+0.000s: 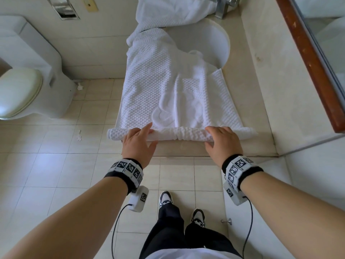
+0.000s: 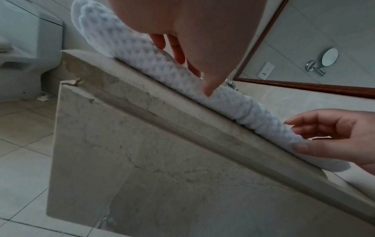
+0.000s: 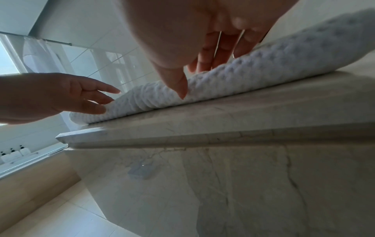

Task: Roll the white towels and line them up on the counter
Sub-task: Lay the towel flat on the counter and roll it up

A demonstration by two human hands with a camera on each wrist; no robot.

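A white waffle towel [image 1: 164, 86] lies spread lengthwise on the beige marble counter [image 1: 253, 113]. Its near end is wound into a thin roll [image 1: 179, 135] along the counter's front edge, and the roll's left tip overhangs the counter's side. My left hand [image 1: 139, 142] rests on the roll's left part with fingers stretched forward over it. My right hand [image 1: 221, 139] lies over the right part. In the wrist views, each thumb [image 2: 209, 89] [image 3: 180, 89] touches the roll's front face [image 2: 142, 52] [image 3: 263, 72]. A second white towel [image 1: 168, 12] lies crumpled at the counter's far end.
A round sink [image 1: 216, 42] is partly covered by the spread towel, with a chrome faucet [image 1: 222, 6] behind it. A wood-framed mirror [image 1: 308, 53] runs along the right. A toilet [image 1: 24, 79] stands on the left on a tiled floor [image 1: 56, 165].
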